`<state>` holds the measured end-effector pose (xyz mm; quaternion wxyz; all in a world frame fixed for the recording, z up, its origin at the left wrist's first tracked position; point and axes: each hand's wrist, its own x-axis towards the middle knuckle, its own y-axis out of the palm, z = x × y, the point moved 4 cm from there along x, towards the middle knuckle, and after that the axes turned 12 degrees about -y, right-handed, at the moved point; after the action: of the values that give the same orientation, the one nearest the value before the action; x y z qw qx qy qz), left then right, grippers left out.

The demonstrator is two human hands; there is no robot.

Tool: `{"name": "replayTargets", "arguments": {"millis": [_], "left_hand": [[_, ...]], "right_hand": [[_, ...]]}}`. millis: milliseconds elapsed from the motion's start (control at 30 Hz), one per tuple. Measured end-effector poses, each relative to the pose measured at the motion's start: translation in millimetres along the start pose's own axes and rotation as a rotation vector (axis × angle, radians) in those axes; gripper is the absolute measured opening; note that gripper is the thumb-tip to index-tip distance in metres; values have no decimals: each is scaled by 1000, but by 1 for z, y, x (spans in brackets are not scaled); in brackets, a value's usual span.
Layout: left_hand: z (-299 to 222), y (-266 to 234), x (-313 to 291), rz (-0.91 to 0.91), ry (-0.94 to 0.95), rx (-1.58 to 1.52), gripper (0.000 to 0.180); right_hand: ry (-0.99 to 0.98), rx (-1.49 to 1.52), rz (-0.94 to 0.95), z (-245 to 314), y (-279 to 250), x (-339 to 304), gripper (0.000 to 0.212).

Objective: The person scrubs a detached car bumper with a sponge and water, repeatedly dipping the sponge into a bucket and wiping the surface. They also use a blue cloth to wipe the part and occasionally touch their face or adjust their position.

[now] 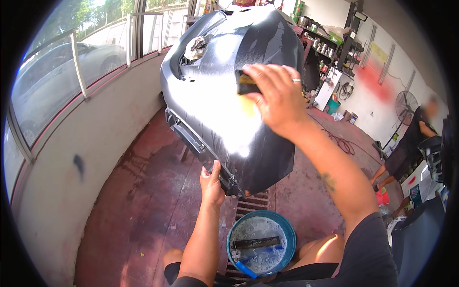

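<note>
Red floor (138, 210) | right hand (282, 98) clasps block (246, 89) over panel (222, 95) | left hand (213, 184) grips panel's edge

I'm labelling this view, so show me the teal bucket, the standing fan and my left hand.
Teal bucket (292, 243): head view, rim's right side.
Standing fan (406, 106): head view, round cage's middle.
Left hand (213, 187): head view, middle of the hand.

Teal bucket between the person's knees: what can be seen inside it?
Cloudy, foamy liquid, with a dark oblong piece lying across it. Anything beneath the foam and that piece is covered and cannot be seen.
</note>
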<state>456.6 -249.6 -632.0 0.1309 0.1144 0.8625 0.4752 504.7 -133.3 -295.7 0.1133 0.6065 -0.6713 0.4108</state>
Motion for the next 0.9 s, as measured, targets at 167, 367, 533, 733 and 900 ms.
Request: {"name": "replayTargets", "arguments": {"millis": [167, 367, 533, 733, 900], "left_hand": [[2, 10, -5, -1, -11, -17, 41], [-2, 10, -4, 24, 21, 6, 40], [4, -7, 7, -38, 19, 24, 43], [48, -49, -49, -420, 38, 493, 32], [123, -36, -135, 75, -87, 1171, 23]], "right_hand": [[-303, -52, 142, 46, 13, 0, 41], [-121, -218, 123, -77, -30, -15, 63], [14, -41, 63, -34, -82, -43, 68], [334, 689, 521, 107, -101, -199, 69], [435, 894, 1183, 199, -99, -323, 76]]}}
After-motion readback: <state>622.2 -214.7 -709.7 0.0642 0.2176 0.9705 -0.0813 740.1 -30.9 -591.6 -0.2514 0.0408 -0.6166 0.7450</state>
